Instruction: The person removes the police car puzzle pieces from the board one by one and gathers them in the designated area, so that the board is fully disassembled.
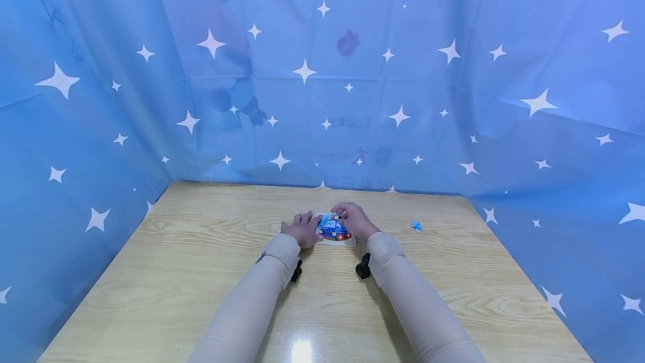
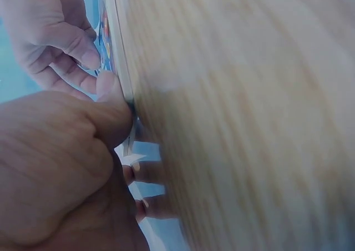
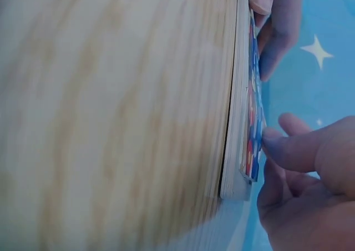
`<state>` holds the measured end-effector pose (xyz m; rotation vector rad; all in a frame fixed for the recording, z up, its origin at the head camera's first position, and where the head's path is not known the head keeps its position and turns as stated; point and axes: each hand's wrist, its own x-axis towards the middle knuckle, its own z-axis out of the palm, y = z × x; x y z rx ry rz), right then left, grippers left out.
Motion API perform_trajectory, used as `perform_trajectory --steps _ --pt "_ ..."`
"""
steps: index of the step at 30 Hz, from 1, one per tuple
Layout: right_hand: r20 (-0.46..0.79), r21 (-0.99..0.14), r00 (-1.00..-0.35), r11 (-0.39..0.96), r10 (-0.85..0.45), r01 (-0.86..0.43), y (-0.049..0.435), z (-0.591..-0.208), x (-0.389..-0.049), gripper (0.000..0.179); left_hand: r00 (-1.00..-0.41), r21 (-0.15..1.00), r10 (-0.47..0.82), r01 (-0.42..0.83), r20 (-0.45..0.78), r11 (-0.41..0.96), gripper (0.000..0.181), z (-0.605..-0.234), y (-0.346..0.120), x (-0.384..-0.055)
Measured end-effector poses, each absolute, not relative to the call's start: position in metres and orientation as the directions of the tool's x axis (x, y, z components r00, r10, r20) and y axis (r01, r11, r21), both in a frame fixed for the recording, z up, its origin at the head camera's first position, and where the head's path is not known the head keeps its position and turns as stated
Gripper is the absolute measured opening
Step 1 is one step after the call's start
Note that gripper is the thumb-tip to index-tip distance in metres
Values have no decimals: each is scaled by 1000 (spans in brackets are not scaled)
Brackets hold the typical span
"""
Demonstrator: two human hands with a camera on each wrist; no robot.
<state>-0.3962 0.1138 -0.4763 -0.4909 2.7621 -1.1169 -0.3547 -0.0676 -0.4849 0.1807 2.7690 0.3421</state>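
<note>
A flat jigsaw puzzle (image 1: pixel 333 228) with a blue cartoon car and a pale border lies on the table. My left hand (image 1: pixel 304 229) rests at its left end, fingers spread, with the thumb (image 2: pixel 111 90) against the board's edge. Over the right half is my right hand (image 1: pixel 354 219), fingers bent and thumb (image 3: pixel 280 148) down at the picture. Between that thumb and the fingertips a thin bluish edge of a puzzle piece (image 2: pixel 85 69) shows; the rest is hidden. Both hands partly cover the picture.
A loose blue puzzle piece (image 1: pixel 416 226) lies on the wooden table (image 1: pixel 201 273), right of the right hand. Blue curtains (image 1: pixel 322 99) with white stars stand around the back and sides. Dark wrist cameras (image 1: pixel 363 268) sit under the sleeves.
</note>
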Motion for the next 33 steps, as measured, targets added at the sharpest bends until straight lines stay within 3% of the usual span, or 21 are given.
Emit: perform_trajectory --steps 12,17,33 --pt "55 -637 -933 707 -357 -308 109 -477 -397 25 -938 259 190 115 -288 959 65 -468 -71 -338" --pt "78 -560 -921 748 -381 -357 105 -474 -396 24 -942 245 178 109 -283 963 65 -470 -71 -340" --pt "56 -470 -907 790 -417 -392 105 -473 -397 24 -946 268 166 90 -277 959 65 -472 -70 -344"
